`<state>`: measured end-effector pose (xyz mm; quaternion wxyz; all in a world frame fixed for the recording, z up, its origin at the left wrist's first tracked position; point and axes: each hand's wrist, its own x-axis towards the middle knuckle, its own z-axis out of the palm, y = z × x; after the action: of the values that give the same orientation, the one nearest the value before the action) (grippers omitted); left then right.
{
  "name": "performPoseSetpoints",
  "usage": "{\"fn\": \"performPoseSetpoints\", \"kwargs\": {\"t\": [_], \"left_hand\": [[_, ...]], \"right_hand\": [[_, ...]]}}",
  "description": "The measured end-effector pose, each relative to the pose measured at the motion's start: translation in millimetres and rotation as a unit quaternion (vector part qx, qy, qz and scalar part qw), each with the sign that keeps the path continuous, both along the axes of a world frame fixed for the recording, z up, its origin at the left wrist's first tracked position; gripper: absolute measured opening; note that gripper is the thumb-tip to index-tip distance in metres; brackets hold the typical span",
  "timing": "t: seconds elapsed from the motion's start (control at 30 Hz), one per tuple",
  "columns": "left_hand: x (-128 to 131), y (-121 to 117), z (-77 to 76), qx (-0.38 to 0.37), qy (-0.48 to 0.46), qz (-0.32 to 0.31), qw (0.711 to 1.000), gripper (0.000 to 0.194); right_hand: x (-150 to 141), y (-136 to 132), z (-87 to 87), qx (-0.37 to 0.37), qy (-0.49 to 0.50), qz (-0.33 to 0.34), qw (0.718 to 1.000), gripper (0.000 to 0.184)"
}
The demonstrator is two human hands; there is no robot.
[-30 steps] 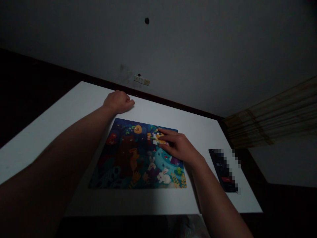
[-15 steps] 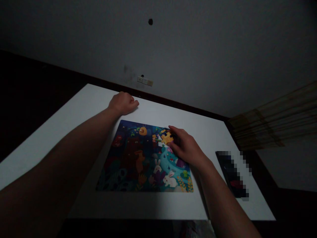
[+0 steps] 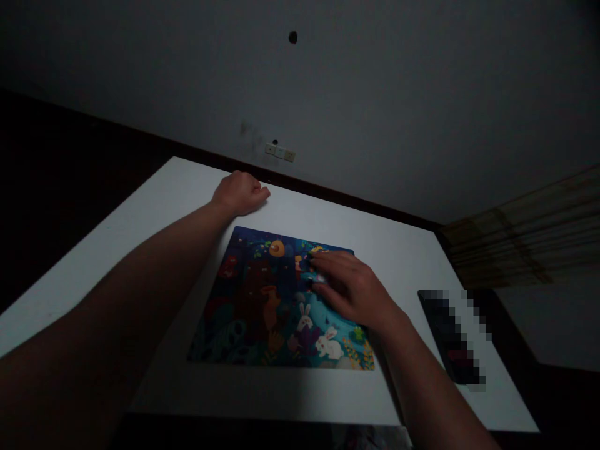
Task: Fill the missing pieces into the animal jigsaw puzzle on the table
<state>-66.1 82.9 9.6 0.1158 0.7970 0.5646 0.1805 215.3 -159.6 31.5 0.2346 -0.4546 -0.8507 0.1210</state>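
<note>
From where I stand I count two bare hands and one flat, rectangular, dark-blue and teal jigsaw puzzle (image 3: pixel 276 300) on one long white table (image 3: pixel 323 222), my landmark for everything here. The puzzle lies face up on the table's middle stretch, its long axis running left to right, roughly along the table's long sides. The top of its printed scene points to the table's far edge, so its two white rabbits (image 3: pixel 329 344) sit near the table's close side. The left hand (image 3: pixel 241 192) rests at the table's far edge, beyond the puzzle and apart from it, its fingers folded into a loose fist, thumb lying alongside. The right hand (image 3: pixel 360 287) reaches over the puzzle's upper right part, fingers bent and tips down at its surface; they hide what is beneath, so I can't tell whether they grip a piece. On the table's right end lies one dark, flat, oblong device (image 3: pixel 447 340), partly blurred by pixels. Past the table's far edge, the grey wall (image 3: pixel 140 69) carries one row of three pale socket plates (image 3: pixel 280 152) and, higher up, one round dark spot (image 3: pixel 293 37).
</note>
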Motion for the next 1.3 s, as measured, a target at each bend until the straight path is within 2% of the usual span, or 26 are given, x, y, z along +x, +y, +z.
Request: {"fn": "performPoseSetpoints", "kwargs": {"t": [0.2, 0.33, 0.77, 1.07, 1.3], "left_hand": [[0.7, -0.4, 1.0, 0.01, -0.001, 0.0, 1.0, 0.035], [1.3, -1.8, 3.0, 0.007, -0.002, 0.0, 1.0, 0.033], [1.4, -0.2, 1.1, 0.019, -0.006, -0.006, 1.0, 0.036], [2.1, -3.8, 4.2, 0.013, 0.008, -0.01, 1.0, 0.034], [2.7, -4.1, 4.9, 0.007, -0.004, -0.016, 1.0, 0.036]], "right_hand": [[-5.9, 2.1, -9.5, -0.062, -0.042, -0.005, 0.997, 0.062], [-2.1, 5.1, -12.6, -0.07, -0.026, -0.032, 0.997, 0.062], [1.4, 3.2, -10.4, -0.063, -0.019, -0.056, 0.996, 0.065], [5.0, 1.3, -6.8, -0.05, -0.081, -0.095, 0.991, 0.04], [4.9, 1.5, -12.1, -0.023, -0.072, -0.107, 0.991, 0.035]]}}
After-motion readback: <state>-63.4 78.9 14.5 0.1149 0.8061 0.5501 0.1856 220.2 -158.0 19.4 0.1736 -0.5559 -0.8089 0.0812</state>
